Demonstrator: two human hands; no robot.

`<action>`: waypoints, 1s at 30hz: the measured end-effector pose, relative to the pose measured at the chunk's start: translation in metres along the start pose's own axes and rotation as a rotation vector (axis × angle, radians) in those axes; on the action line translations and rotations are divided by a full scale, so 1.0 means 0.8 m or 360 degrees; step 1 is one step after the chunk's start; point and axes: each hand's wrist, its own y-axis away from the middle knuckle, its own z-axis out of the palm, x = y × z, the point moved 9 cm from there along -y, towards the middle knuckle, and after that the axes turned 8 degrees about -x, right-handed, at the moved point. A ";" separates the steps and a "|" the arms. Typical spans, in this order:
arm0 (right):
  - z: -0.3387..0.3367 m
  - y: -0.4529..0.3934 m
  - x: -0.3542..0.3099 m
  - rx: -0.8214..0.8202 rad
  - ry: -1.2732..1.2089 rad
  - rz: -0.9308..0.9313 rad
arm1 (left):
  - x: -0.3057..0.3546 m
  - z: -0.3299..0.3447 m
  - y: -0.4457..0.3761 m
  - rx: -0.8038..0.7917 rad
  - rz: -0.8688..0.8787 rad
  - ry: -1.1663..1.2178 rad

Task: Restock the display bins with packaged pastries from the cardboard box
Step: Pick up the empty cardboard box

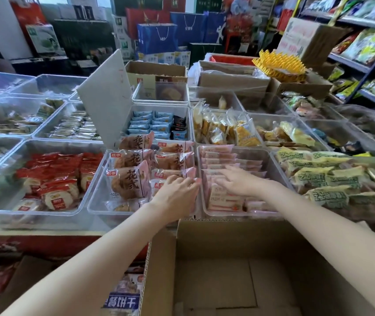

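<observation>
Your left hand (pixel 177 190) curls its fingers on a pink pastry pack (pixel 187 176) in the centre bin (pixel 95 201). Your right hand (pixel 236 182) lies flat, fingers extended, on pink packs (pixel 223 197) in the adjacent bin (pixel 204 208). The cardboard box (pixel 239 270) sits directly below.

cardboard box (pixel 239 270) – before bins | pastry bin (pixel 97 201) – left of wafer bin (pixel 201 201)

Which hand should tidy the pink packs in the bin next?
The right hand, probably. Its fingers already lie flat on the pink packs. The left hand is at the neighbouring bin's brown pastries.
</observation>
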 end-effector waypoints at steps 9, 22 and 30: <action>0.044 0.067 0.035 -0.0120 0.0055 -0.0001 | 0.064 0.009 0.014 -0.0072 0.0020 0.0020; 0.099 0.221 0.094 -0.0092 -0.0085 0.0423 | 0.147 0.009 0.071 -0.0162 0.0235 0.0159; 0.176 0.311 0.109 -0.0334 -0.0333 0.0504 | 0.229 0.023 0.128 -0.0637 0.0420 0.0334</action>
